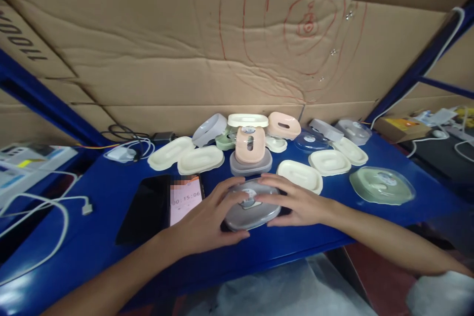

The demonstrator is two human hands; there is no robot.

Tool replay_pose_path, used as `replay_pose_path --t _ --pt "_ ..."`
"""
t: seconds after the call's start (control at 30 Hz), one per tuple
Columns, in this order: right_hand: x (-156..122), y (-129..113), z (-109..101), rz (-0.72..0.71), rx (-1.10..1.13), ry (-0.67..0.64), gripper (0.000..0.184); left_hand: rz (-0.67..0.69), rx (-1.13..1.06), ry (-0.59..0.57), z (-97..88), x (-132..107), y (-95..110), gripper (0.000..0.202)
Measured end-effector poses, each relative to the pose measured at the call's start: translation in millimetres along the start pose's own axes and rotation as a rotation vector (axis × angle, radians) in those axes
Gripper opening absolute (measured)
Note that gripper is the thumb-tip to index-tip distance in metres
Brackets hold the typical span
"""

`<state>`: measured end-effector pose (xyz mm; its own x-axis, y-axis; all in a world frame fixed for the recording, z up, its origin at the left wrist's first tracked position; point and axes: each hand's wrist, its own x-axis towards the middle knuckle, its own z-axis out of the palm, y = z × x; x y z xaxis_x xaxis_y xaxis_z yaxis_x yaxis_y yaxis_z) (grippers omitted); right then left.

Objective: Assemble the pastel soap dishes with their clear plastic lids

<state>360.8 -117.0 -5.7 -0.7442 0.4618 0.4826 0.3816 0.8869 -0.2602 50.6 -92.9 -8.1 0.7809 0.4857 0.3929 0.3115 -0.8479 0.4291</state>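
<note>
A grey lidded container (252,218) is gripped from both sides above the near edge of the blue table (292,239), at three o'clock from the left hand (209,218) and nine o'clock from the right hand (301,204). Fingers are spread over its clear lid. At twelve o'clock from it, a peach dish (244,155) is seen.

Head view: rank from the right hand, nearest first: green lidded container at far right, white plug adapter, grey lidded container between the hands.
1. Grey lidded container: between the hands, in the right hand's grip.
2. Green lidded container: out to the right.
3. White plug adapter: far left, back by the cables.
</note>
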Motion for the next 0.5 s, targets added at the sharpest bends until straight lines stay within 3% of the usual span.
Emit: replay_pose_path --t 0.1,0.23,0.37,0.43,0.5 --pt "-6.7 -5.1 -28.5 0.036 -0.095 0.052 0.076 0.038 0.014 0.099 -2.3 0.6 2.8 0.078" --pt "-53.9 -3.4 -101.0 0.334 -0.439 0.245 0.067 0.044 0.155 0.109 -6.1 1.9 6.4 0.060" --pt "-158.5 29.1 -178.4 0.638 -0.901 0.584 0.067 0.077 0.324 -0.062 -5.6 5.5 7.6 0.050" --pt "-218.8 51.7 -201.3 0.815 -1.035 0.708 0.077 0.096 0.336 -0.133 -4.0 7.3 8.1 0.048" --pt "-269.8 70.8 -209.6 0.995 -1.067 0.704 0.081 0.108 0.330 -0.163 -2.8 8.4 8.5 0.043"
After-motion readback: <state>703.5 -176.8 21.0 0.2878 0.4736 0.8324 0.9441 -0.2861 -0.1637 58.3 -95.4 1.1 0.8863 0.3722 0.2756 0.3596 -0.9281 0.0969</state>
